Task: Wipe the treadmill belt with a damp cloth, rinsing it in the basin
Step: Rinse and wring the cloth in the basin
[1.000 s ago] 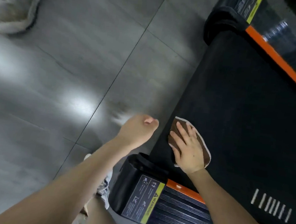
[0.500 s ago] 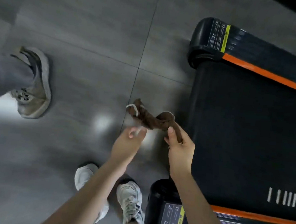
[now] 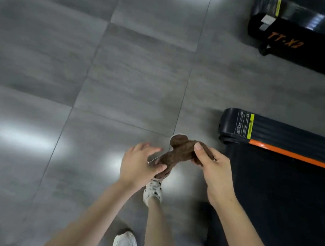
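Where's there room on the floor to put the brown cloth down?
Bare grey floor spreads left of the left hand. A narrower bare strip lies between the treadmill and the black unit beyond it. It is crowded under the cloth, by the shoes.

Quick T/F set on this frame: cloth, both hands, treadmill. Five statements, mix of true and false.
1. The bunched brown terry cloth lies flat on the black treadmill belt. False: it is held in the air over the grey tiled floor, beside the belt.
2. The right hand has a pinch grip on the cloth's upper end. True.
3. The left hand hangs clear of the cloth. False: its thumb lies over the cloth's lower end.
4. An orange stripe runs along the treadmill's side rail. True.
5. A basin stands on the floor. False: no basin is in view.
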The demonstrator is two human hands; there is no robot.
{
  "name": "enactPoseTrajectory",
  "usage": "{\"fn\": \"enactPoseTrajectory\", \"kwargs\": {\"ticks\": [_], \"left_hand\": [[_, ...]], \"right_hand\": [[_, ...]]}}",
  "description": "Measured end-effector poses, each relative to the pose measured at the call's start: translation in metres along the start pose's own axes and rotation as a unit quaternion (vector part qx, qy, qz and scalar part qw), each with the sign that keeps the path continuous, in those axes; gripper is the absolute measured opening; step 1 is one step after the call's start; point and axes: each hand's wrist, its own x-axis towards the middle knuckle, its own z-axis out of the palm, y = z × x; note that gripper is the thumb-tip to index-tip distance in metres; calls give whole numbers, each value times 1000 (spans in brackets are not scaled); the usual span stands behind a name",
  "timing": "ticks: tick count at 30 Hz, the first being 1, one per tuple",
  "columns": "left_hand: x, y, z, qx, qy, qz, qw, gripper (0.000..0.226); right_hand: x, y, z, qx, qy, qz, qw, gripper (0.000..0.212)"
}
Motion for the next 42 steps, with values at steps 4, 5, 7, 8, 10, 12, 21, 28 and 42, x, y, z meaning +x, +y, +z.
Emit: {"fn": "enactPoseTrajectory", "kwargs": {"ticks": [4,5,7,8,10,12,21,28,42], "left_hand": [[28,29,-80,-50,61,-31,996,24],[36,32,-101,-70,84,-48,993,20],[55,34,-146,-106,119,-84,984,15],[64,35,-170,-117,133,-98,979,13],[82,36,-220,-124,160,-111,973,14],[102,39,-272,-121,183,-112,969,16],[257,43,-488,-149,238,-113,953,19],[406,58,-635,-142,254,-103,951,22],[790,47,-758,-238,259,-147,924,13]], "right_hand": [[41,-84,30,-32,-51,-3,998,9],[53,-106,42,-40,-63,-12,997,11],[80,-145,68,-73,-78,-21,994,16],[95,-163,81,-95,-80,-24,992,17],[124,-198,110,-130,-80,-33,988,12],[153,-233,142,-157,-83,-43,983,15],[298,-385,302,-235,-114,-71,963,19],[432,-491,413,-256,-101,-90,957,12],[782,-560,587,-336,-115,-62,933,23]]}}
